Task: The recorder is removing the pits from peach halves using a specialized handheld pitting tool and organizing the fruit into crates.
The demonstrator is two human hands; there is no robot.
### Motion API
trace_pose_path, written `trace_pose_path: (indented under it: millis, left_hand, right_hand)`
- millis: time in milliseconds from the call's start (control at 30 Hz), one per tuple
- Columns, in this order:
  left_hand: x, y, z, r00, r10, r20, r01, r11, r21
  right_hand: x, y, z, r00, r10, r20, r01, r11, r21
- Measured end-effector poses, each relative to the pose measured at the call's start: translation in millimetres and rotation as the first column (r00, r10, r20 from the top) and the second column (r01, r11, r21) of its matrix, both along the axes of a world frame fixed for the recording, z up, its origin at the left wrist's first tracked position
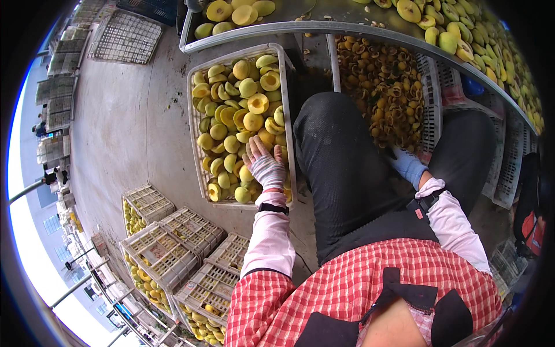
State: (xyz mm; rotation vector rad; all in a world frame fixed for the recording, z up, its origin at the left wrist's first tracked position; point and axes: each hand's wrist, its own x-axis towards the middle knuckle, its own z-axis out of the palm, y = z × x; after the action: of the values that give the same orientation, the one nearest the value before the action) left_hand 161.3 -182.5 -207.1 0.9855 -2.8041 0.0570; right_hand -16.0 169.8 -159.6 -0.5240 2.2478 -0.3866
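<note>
Your left hand (pixel 263 165), in a striped glove, lies flat with fingers spread on the halved yellow-green peaches (pixel 240 110) that fill the white slatted crate (pixel 196 139) by your left knee; it is pressed on the fruit, not closed round any one piece. Your right hand (pixel 406 165), in a blue glove, reaches down between your legs to the edge of a second white crate (pixel 430 98) heaped with darker orange pits and trimmings (pixel 381 87); your knee hides most of the hand, so you cannot tell whether it grips anything. Above both crates a metal table rim (pixel 300 26) curves across, with more peach halves (pixel 462 34) spread along it. To your lower left stand stacked white crates (pixel 167 248), the lower ones showing yellow fruit through the slats; a pale label sits on one top crate, too small to make out. Empty crates (pixel 124 37) lie on the concrete floor at upper left.
</note>
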Motion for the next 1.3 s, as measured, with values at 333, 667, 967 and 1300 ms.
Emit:
trace_pose_path:
  millis: [333,667,967,1300]
  left_hand:
    - [-1,-14,-14,1.0,0.008,0.014,-0.008,1.0,0.022]
    - [-110,-36,-17,0.988,0.052,-0.149,-0.042,0.997,0.068]
    - [-181,-7,100,0.967,0.179,-0.183,-0.136,0.964,0.227]
    - [-469,126,214,0.869,-0.47,0.154,0.461,0.883,0.091]
  right_hand:
    - [0,2,18,0.997,-0.081,0.016,0.083,0.986,-0.141]
    - [-10,20,0,0.996,-0.086,-0.014,0.082,0.983,-0.162]
    - [-22,18,49,0.974,-0.2,0.104,0.223,0.921,-0.319]
    - [-38,10,76,0.994,-0.104,0.027,0.105,0.89,-0.444]
